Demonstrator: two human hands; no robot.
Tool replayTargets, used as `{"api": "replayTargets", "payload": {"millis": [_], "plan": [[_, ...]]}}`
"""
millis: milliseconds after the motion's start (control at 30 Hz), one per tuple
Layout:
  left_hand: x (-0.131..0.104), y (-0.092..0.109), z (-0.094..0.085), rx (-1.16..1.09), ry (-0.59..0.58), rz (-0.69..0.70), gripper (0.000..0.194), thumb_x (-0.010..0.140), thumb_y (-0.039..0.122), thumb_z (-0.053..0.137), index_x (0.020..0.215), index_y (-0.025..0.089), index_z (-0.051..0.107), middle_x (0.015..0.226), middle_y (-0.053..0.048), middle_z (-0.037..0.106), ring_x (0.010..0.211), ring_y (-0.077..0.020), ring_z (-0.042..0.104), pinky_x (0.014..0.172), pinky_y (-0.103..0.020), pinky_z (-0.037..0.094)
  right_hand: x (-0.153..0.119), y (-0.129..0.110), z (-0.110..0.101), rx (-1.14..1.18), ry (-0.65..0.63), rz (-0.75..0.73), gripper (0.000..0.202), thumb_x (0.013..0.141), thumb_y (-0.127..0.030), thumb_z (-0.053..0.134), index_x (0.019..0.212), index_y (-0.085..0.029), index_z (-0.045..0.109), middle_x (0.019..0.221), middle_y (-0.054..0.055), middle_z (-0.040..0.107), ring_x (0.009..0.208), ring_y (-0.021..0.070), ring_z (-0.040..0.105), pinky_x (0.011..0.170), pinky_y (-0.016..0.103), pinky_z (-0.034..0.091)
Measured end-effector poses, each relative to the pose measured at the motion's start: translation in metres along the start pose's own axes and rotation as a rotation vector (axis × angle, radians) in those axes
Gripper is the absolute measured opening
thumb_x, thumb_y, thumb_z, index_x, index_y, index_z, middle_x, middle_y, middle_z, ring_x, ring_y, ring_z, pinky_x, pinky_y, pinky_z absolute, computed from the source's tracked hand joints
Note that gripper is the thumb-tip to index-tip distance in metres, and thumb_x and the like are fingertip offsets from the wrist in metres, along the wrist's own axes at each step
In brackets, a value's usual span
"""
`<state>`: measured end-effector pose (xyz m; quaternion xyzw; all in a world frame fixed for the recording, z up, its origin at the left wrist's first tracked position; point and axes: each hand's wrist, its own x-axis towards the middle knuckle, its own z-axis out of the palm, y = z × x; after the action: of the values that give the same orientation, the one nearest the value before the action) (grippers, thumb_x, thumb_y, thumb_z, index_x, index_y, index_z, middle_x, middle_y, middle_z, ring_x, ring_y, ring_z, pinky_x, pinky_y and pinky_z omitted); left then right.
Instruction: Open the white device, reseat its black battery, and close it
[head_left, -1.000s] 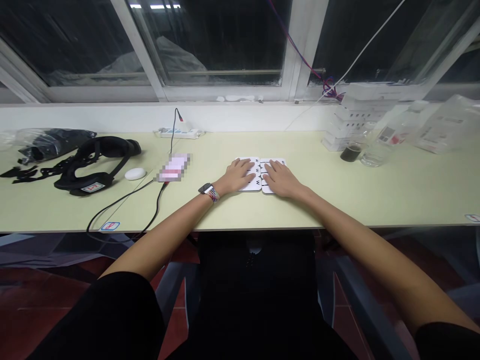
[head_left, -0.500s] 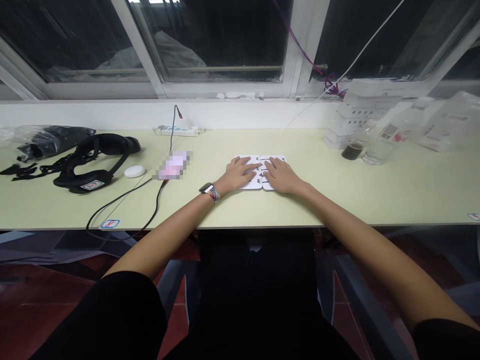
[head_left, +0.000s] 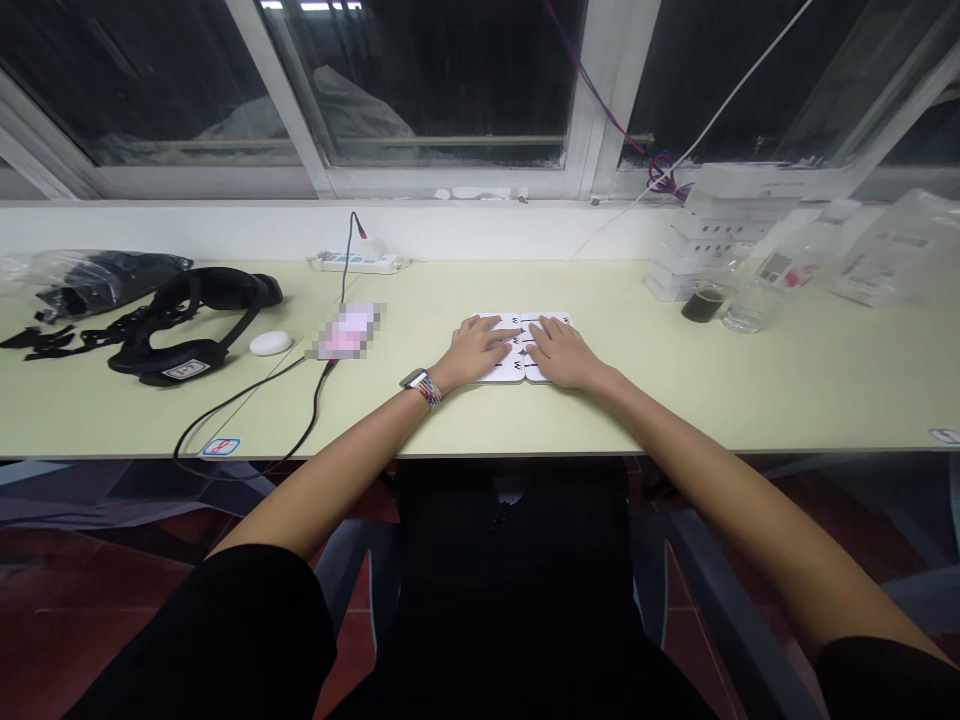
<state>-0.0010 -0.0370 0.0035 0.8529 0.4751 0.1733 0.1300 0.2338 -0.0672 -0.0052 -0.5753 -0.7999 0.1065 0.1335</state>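
Observation:
Several white cards with black letters lie in a tight block on the pale green table, right in front of me. My left hand rests flat on the left half of the block, fingers spread, a watch on its wrist. My right hand lies flat on the right half, fingers apart. The fingertips of both hands nearly meet over the middle seam. Neither hand grips anything.
At the left lie a black headset, a white oval puck, a black cable and a blurred pink item. A power strip sits by the wall. At the right stand white boxes, a dark cup and plastic bags.
Both hands stay on the cards; the fingers have shifted slightly inward toward the middle seam. Nothing else has moved.

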Motion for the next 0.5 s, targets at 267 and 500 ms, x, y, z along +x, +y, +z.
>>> {"api": "replayTargets", "payload": {"millis": [267,500], "plan": [[0.002,-0.015,-0.01,-0.095,0.245,-0.037,0.046,0.109,0.042,0.044,0.141,0.028,0.074,0.156,-0.006,0.065,0.147,-0.0297,0.057,0.13,-0.05,0.039,-0.001,0.029,-0.004,0.284,0.383,0.008,0.063,0.114,-0.05,0.023,0.158,-0.02,0.057,0.176,0.013,0.046,0.165,0.0306,0.038,0.138,0.056,0.028],[-0.012,-0.059,-0.032,0.105,0.229,-0.305,0.045,0.095,0.028,0.052,0.134,0.021,0.074,0.147,-0.02,0.067,0.138,-0.0473,0.057,0.117,-0.072,0.039,-0.029,0.103,-0.017,-0.024,0.31,0.156,0.053,0.108,-0.031,0.032,0.147,-0.012,0.062,0.152,0.024,0.064,0.148,0.0391,0.053,0.123,0.061,0.045]]}}
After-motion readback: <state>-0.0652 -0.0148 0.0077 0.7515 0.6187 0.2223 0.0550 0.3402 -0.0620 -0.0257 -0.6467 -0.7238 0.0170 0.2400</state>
